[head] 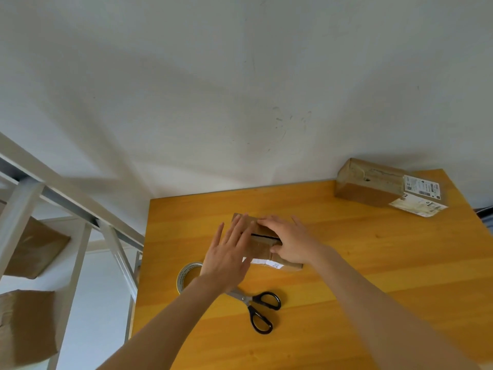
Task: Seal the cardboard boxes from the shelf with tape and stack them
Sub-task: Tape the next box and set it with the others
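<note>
You are looking down at a yellow wooden table [346,276] that is standing against a white wall [240,89]. A small cardboard box [260,249] is lying near the middle of the table, and both of your hands are resting on it.

Your left hand [229,252] is lying flat against the box's left end with its fingers straight and spread, gripping nothing. Your right hand [289,240] is pressing down on the top of the box with its fingers stretched out towards the left and its thumb lying on the near flap. A dark gap is showing between the top flaps, so the box is not yet sealed. A white label [262,262] is showing on its near side.

A roll of packing tape [183,276] is lying flat just left of your left wrist, partly hidden by it. Black-handled scissors [257,307] are lying closed on the table nearer to you, and their blades are passing under your left forearm.

A second cardboard box [370,186], taped and bearing shipping labels, is sitting well apart at the table's far right corner, beside the wall.

A white metal shelf [69,198] is standing to the left of the table. It is holding an upper box [34,247] and a lower box [26,327].
</note>
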Tool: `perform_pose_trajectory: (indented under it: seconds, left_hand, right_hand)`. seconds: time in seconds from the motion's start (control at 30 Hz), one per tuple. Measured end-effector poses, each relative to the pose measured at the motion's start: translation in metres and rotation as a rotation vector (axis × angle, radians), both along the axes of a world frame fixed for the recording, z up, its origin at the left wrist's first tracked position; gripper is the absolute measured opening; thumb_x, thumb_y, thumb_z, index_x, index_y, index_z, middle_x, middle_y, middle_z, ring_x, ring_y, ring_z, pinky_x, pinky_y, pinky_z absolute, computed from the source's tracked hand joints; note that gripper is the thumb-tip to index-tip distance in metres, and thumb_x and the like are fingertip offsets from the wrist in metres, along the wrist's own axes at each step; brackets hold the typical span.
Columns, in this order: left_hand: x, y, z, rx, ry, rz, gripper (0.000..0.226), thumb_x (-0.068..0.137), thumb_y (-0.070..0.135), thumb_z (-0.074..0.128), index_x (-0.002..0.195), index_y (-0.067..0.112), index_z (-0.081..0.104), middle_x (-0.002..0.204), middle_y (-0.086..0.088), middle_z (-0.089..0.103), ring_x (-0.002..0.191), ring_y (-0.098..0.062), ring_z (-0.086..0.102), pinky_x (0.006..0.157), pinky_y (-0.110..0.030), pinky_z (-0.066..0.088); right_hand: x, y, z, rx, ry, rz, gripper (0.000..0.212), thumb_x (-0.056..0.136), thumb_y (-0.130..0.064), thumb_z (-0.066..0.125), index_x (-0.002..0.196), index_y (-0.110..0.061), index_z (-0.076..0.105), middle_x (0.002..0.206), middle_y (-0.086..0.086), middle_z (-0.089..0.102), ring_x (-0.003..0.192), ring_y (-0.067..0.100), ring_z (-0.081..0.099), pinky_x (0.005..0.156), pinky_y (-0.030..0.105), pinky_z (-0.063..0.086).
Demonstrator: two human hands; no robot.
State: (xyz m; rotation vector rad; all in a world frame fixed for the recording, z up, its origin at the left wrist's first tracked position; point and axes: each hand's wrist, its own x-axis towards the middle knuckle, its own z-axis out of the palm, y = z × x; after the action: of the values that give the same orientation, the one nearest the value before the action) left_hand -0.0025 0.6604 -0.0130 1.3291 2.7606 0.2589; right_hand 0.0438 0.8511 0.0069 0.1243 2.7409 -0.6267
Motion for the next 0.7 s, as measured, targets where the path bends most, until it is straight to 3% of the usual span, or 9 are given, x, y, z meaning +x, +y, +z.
perform_pose_trajectory:
  seconds: [0.07, 0.13, 0.23, 0.33, 0.43, 0.57, 0.7]
  left_hand:
    - [-0.010, 0.001, -0.010, -0.153, -0.009, -0.053, 0.076, 0.099, 0.048, 0.032, 0.148, 0.023, -0.020, 0.157, 0.001, -0.020, 0.144, -0.017, -0.021, 0.119, -0.042, -0.008]
    - [-0.014, 0.003, -0.019, -0.176, 0.002, -0.037, 0.073, 0.101, 0.047, 0.026, 0.142, 0.024, -0.030, 0.155, 0.004, -0.025, 0.143, -0.015, -0.023, 0.117, -0.039, -0.009]
    - [-0.016, 0.008, -0.025, -0.151, -0.035, -0.008, 0.071, 0.101, 0.047, 0.025, 0.140, 0.027, -0.032, 0.154, 0.006, -0.028, 0.144, -0.013, -0.020, 0.118, -0.033, -0.002]
    - [-0.009, 0.010, -0.030, -0.153, -0.025, 0.045, 0.072, 0.101, 0.049, 0.025, 0.142, 0.026, -0.030, 0.155, 0.005, -0.025, 0.143, -0.013, -0.020, 0.119, -0.031, -0.001]
    - [0.005, 0.012, -0.034, -0.166, 0.029, 0.123, 0.073, 0.100, 0.048, 0.027, 0.144, 0.022, -0.024, 0.156, 0.001, -0.020, 0.143, -0.016, -0.018, 0.116, -0.035, -0.010]
    - [0.007, 0.017, -0.033, -0.162, 0.078, 0.142, 0.073, 0.099, 0.048, 0.032, 0.145, 0.019, -0.017, 0.159, -0.003, -0.008, 0.147, -0.020, -0.004, 0.112, -0.041, -0.019]
    - [0.003, 0.016, -0.036, -0.110, 0.036, 0.114, 0.072, 0.099, 0.045, 0.038, 0.147, 0.018, -0.010, 0.156, -0.003, -0.009, 0.145, -0.019, -0.008, 0.114, -0.036, -0.012]
  right_hand:
    - [0.004, -0.002, -0.002, 0.067, 0.097, -0.008, 0.063, 0.096, -0.022, 0.057, 0.151, -0.028, 0.028, 0.161, -0.010, 0.019, 0.149, 0.011, 0.013, 0.122, 0.043, 0.003]
    - [0.015, -0.004, -0.009, 0.165, 0.222, -0.022, 0.054, 0.101, -0.025, 0.048, 0.152, -0.023, 0.029, 0.161, -0.006, 0.018, 0.149, 0.013, 0.014, 0.121, 0.039, 0.005]
    - [0.037, -0.009, -0.025, 0.251, 0.262, -0.038, 0.056, 0.105, -0.037, 0.033, 0.154, -0.016, 0.017, 0.162, 0.000, 0.009, 0.150, 0.016, 0.009, 0.120, 0.037, -0.002]
    - [0.052, -0.008, -0.039, 0.305, 0.215, -0.009, 0.067, 0.103, -0.046, 0.031, 0.152, -0.016, -0.004, 0.160, 0.000, -0.008, 0.149, 0.016, -0.004, 0.120, 0.039, -0.005]
    - [0.051, -0.001, -0.042, 0.321, 0.228, 0.038, 0.068, 0.103, -0.036, 0.041, 0.152, -0.016, -0.001, 0.160, 0.001, -0.005, 0.149, 0.018, 0.000, 0.122, 0.042, 0.005]
    - [0.045, 0.009, -0.045, 0.278, 0.190, 0.082, 0.065, 0.105, -0.035, 0.031, 0.149, -0.022, -0.015, 0.157, -0.006, -0.021, 0.144, 0.012, -0.022, 0.118, 0.033, -0.014]
    - [0.046, 0.009, -0.049, 0.254, 0.183, 0.071, 0.064, 0.105, -0.036, 0.029, 0.149, -0.024, -0.016, 0.157, -0.007, -0.023, 0.142, 0.010, -0.027, 0.115, 0.030, -0.019]
